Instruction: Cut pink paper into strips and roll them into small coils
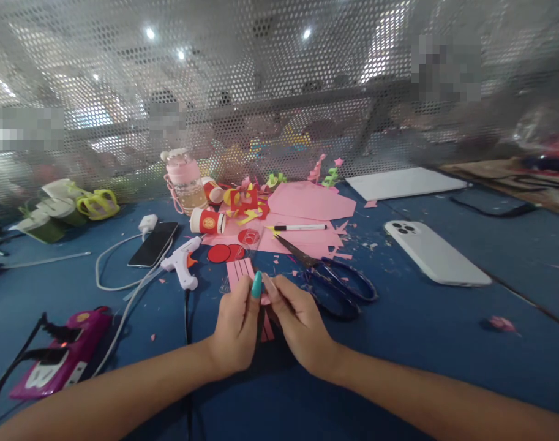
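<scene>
Two bare forearms came in from the near edge of the blue table, and the left hand and right hand met close together just past it. Both were closed in a narrow pinch on the pink paper strip piece, fingertips nearly touching at its near end; a teal nail showed on the left thumb. The slit paper lay flat on the table, near the middle, running away from the hands.

Just right of it lay the dark scissors, blades pointing toward the far edge. Just left lay a white glue gun, its cord trailing toward the near edge. Beyond the strips sat red paper circles, then pink paper sheets with a marker pen across them. A red paper cup lay on its side beside a pink bottle. A dark phone rested on the left, a white phone face down well to the right, and a magenta device near the left near corner.
</scene>
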